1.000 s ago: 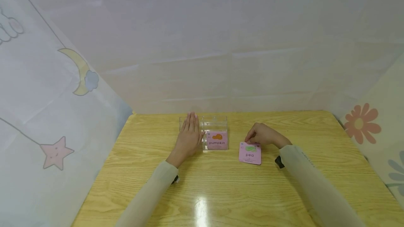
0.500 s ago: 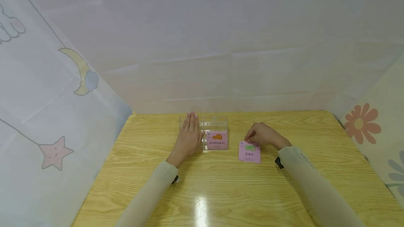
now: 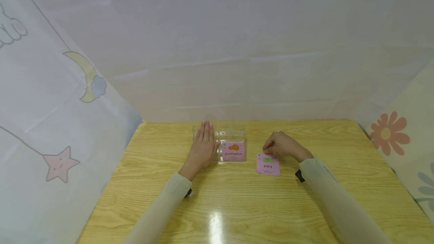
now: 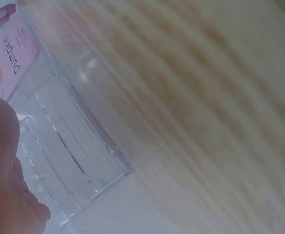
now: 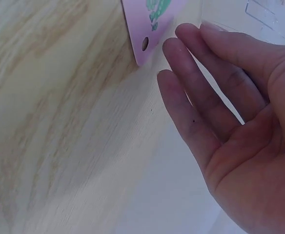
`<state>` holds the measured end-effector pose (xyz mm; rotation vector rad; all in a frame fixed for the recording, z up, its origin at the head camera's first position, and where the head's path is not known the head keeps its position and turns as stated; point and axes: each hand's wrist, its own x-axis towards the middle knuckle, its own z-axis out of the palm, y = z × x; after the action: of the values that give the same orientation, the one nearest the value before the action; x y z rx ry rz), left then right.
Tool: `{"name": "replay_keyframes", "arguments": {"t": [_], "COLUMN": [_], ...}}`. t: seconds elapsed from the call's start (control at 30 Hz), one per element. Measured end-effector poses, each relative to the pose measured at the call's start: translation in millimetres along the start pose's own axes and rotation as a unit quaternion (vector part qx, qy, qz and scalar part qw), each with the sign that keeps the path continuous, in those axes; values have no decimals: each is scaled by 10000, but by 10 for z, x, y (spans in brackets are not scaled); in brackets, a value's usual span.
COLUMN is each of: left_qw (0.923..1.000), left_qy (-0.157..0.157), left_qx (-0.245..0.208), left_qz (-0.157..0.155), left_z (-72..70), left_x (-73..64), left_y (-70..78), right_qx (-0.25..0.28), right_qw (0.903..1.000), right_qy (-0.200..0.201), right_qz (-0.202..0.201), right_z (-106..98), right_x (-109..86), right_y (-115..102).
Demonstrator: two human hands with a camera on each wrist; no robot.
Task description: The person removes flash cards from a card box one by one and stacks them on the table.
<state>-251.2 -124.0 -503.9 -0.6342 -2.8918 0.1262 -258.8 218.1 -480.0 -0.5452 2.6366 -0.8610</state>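
A clear plastic card holder [image 3: 230,134] stands at the back of the table, divided into two bays. Its right bay bears a pink pumpkin card [image 3: 233,151], also visible in the left wrist view [image 4: 8,58]. My left hand [image 3: 202,147] lies over the left bay with fingers straight and close together. To the right of the holder is a pink pea card [image 3: 268,166], tilted, its upper corner pierced by a small hole. My right hand [image 3: 281,145] pinches its upper edge between thumb and index finger; the other fingers curve loosely behind.
The wooden table [image 3: 237,202] runs up to a pale cloth backdrop [image 3: 251,67]. A side sheet on the left is printed with a moon and a star; flowers show on the right sheet [image 3: 388,133].
The pea card's lower edge rose slightly, then settled with barely any shift. Both hands stay nearly where they were, the left still over the holder.
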Motion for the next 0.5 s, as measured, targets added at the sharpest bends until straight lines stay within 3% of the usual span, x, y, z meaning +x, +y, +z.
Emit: {"name": "replay_keyframes", "arguments": {"t": [0.5], "left_qw": [10000], "left_qy": [53], "left_qx": [19], "left_qz": [9], "left_z": [-11], "left_x": [-6], "left_y": [1], "right_qx": [-3], "right_qw": [10000], "right_qy": [46], "right_qz": [-75], "right_z": [-20], "right_x": [-69], "right_y": [-107]}}
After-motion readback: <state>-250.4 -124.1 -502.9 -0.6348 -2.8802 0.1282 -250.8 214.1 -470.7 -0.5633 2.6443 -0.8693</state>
